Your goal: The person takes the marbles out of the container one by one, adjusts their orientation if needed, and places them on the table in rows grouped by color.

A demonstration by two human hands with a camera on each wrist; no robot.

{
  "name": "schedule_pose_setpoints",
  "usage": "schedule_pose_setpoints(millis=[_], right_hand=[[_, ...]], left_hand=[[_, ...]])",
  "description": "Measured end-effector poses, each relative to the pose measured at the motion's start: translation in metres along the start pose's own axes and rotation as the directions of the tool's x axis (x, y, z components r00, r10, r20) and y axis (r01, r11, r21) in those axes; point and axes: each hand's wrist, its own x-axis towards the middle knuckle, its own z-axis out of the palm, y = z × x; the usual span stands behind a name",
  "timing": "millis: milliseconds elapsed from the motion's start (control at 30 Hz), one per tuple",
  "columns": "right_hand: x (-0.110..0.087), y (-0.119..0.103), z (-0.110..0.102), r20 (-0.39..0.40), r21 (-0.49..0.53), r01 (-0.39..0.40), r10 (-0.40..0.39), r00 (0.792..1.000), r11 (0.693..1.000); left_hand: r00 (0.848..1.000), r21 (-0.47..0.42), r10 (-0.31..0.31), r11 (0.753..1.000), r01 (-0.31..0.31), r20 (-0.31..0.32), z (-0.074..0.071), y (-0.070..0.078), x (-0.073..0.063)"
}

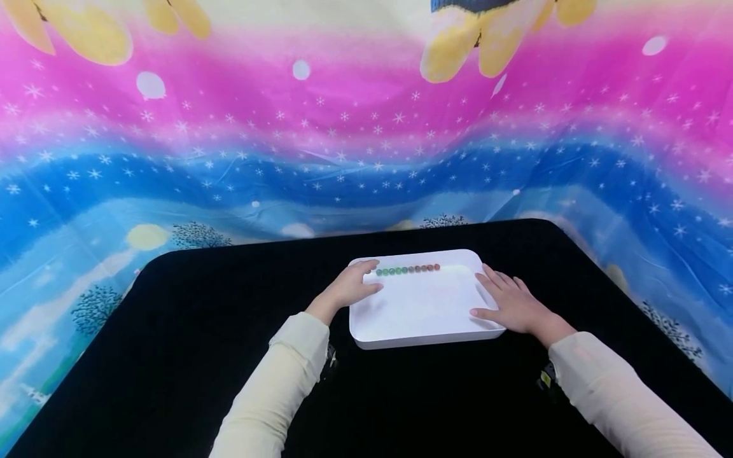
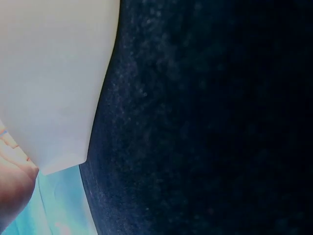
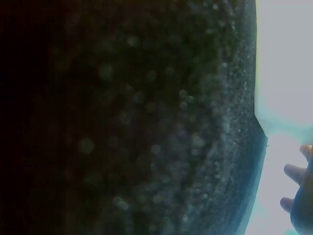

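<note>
A shallow white tray [image 1: 424, 305] with rounded corners lies on the black table. Near its far edge runs a row of small, round, shiny pieces, green ones [image 1: 392, 271] on the left and reddish-brown ones [image 1: 424, 268] on the right. My left hand [image 1: 348, 285] rests over the tray's left rim, thumb and forefinger extended inward, the fingertips close to the green end of the row. At the opposite rim, my right hand [image 1: 512, 302] lies with spread, fairly straight fingers and its thumb over the tray. Both wrist views show the tray's outer wall [image 2: 54, 83] close up.
Black cloth [image 1: 200, 331] covers the table, which has rounded far corners. A printed curtain [image 1: 343, 140] in pink and blue with snowflakes hangs behind and around it. Dark devices [image 1: 546, 378] sit beneath both sleeves at the wrists.
</note>
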Motion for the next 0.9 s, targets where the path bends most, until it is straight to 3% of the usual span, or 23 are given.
schedule_pose_setpoints(millis=[467, 700, 900], right_hand=[[0.001, 0.002, 0.000, -0.014, 0.005, 0.012, -0.012, 1.000, 1.000], [0.001, 0.002, 0.000, -0.007, 0.013, 0.013, -0.013, 1.000, 1.000], [0.000, 0.001, 0.001, -0.022, 0.028, 0.022, -0.021, 1.000, 0.999]], left_hand=[[0.999, 0.034, -0.034, 0.999, 0.035, -0.018, 0.000, -0.003, 0.013], [1.000, 0.092, -0.012, 0.996, 0.015, -0.028, 0.000, -0.005, 0.019], [0.999, 0.130, -0.031, 0.991, 0.033, -0.011, 0.001, -0.006, 0.022]])
